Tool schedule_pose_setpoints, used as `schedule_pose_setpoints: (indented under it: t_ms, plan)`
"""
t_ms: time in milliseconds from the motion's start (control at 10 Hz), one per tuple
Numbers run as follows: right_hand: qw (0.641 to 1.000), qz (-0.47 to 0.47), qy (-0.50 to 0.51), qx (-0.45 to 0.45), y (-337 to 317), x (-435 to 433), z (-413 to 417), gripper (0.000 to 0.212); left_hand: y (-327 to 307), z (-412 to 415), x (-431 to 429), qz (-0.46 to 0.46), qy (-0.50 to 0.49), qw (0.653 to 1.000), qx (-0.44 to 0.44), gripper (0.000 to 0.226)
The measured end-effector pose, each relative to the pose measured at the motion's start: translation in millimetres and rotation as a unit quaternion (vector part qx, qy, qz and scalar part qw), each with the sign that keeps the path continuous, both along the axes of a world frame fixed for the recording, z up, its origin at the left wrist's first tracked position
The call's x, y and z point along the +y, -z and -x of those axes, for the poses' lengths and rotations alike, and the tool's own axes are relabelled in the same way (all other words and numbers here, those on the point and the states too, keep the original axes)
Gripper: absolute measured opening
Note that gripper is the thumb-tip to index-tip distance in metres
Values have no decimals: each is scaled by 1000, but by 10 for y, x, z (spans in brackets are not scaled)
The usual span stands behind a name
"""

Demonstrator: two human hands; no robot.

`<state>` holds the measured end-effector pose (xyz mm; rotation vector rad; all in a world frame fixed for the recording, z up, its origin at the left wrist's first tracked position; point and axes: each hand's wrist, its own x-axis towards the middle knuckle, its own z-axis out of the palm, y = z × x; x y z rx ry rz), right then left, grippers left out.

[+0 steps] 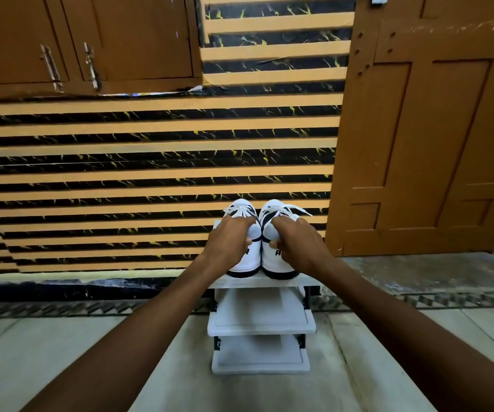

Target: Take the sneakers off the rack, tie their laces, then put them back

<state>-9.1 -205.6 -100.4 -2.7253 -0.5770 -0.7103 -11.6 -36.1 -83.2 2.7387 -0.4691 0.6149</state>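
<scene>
Both sneakers stand heel-out on the rack's (262,282) top shelf. The left hand (227,243) grips the left sneaker (244,260) at the collar, the right hand (299,243) the right sneaker (278,263). The laces (236,211) beyond the fingers seem bunched; whether tied is unclear, so this could be lifting off or returning.

White leather sneakers (259,233) with black trim and white laces; white plastic tiered rack (262,325); wall (150,162) in orange bands alternating with black, yellow-veined marble stripes; brown panelled wooden door (430,129).
</scene>
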Motion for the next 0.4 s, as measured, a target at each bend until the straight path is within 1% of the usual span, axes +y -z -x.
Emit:
schedule_pose_setpoints:
  t_ms: [100,200,300,400]
  plan:
    - [1000,-7,-10,-3,36,-32,-1,17,76,-62,21,16,6,1000,0,18]
    - [1000,17,3,-3,31,-16,18,24,48,-37,2,5,-14,1000,12,20]
    - [998,48,22,15,15,-6,18,37,12,-1,-13,-37,-40,998,26,35]
    - [999,25,37,6,-130,13,180,46,-29,157,-30,-9,-52,998,-34,44]
